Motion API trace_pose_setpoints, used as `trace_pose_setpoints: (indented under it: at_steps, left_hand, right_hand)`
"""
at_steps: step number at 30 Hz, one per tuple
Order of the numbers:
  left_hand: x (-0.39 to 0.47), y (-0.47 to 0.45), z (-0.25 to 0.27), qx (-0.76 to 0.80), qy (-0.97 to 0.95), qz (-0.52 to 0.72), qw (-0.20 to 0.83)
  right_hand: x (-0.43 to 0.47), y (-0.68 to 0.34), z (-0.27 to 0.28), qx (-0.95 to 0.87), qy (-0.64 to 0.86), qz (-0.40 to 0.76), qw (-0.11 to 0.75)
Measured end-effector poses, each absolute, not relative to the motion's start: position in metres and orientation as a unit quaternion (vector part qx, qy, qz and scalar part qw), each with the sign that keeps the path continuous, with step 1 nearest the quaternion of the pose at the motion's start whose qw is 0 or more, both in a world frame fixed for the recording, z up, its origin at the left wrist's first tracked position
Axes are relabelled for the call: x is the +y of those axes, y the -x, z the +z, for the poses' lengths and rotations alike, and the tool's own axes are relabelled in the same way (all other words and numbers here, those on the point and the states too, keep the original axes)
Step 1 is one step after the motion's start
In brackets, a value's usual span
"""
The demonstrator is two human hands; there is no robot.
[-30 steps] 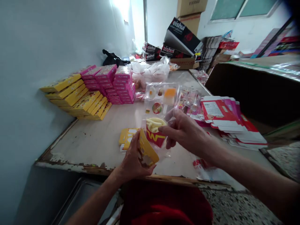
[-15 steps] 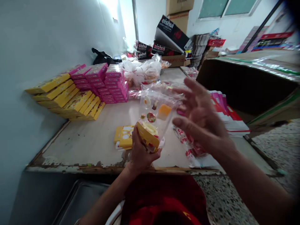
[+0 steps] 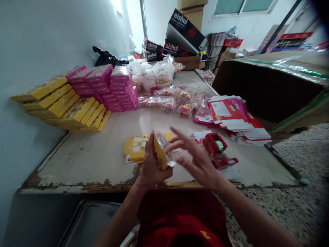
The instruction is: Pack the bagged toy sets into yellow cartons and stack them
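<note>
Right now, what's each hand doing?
Left hand: closed around a yellow box.
Right hand: open, fingers spread, fingertips on the clear wrapper in that box.

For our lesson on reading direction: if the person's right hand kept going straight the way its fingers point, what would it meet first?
The right hand points left toward the yellow box with its clear plastic packet, held by the left hand. It would likely meet the packet first; the fingertips look nearly touching.

A worn, chipped table (image 3: 102, 161) stands against a pale wall (image 3: 51, 37) on a speckled terrazzo floor (image 3: 295, 192), with a large cardboard box (image 3: 269, 85) to the right, stacked cartons (image 3: 190, 31) behind, and a window (image 3: 241, 6) above.
</note>
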State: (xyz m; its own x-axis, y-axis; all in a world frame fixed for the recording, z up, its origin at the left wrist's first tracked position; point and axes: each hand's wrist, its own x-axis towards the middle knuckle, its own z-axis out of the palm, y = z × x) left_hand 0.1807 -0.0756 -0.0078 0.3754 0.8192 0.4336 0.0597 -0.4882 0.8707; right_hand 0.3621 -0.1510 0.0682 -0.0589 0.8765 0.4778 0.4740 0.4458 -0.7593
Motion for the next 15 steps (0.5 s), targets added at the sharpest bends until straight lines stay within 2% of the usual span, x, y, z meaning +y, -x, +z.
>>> trace_pose_setpoints:
  at_steps: [3,6,10,13,15]
  left_hand:
    - [-0.072,-0.167,-0.014,0.3,-0.662,0.438,0.529]
    - [-0.07,-0.17,-0.02,0.308,-0.566,0.481,0.595]
    - [-0.062,-0.191,-0.023,0.339,-0.504,0.634,0.479]
    - [-0.058,-0.2,-0.026,0.343,-0.529,0.644,0.432]
    - [-0.058,-0.199,-0.03,0.33,-0.572,0.632,0.405]
  right_hand:
    - [-0.135,-0.358,0.038,-0.558,0.48,0.309,0.602]
    - [-0.121,-0.338,0.004,-0.492,0.469,0.37,0.633]
    - [-0.115,-0.318,-0.019,-0.45,0.513,0.307,0.663]
    - [-0.113,-0.321,-0.027,-0.491,0.534,0.254,0.64]
    - [-0.112,-0.327,-0.032,-0.555,0.547,0.226,0.584]
